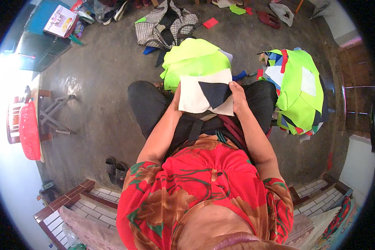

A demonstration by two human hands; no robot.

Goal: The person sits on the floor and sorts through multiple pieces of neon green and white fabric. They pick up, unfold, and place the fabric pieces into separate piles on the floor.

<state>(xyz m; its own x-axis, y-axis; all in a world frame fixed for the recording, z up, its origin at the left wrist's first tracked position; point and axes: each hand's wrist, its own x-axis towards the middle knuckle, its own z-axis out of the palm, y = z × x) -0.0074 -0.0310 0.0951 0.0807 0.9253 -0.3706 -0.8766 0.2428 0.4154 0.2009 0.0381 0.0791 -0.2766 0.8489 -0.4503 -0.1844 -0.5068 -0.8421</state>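
Note:
My left hand (177, 99) grips the left edge of a cream fabric piece (191, 93), its fingers mostly hidden behind the cloth. On the right edge my right hand (238, 96) is closed, thumb on top. A dark navy fabric scrap (214, 93), roughly triangular, lies over the cream piece and reaches my right thumb. Both are held up above my lap, between my bent knees. Just beyond them sits a heap of neon yellow-green fabric (191, 58), partly covered by the cream piece.
To the right stands a large bundle of neon and mixed scraps (301, 96). A checked cloth bag (152, 31) lies on the floor ahead, near a red scrap (210, 23). At the left are a red plastic chair (30, 131) and a folding stand (56, 114). Dark sandals (116, 170) rest behind left.

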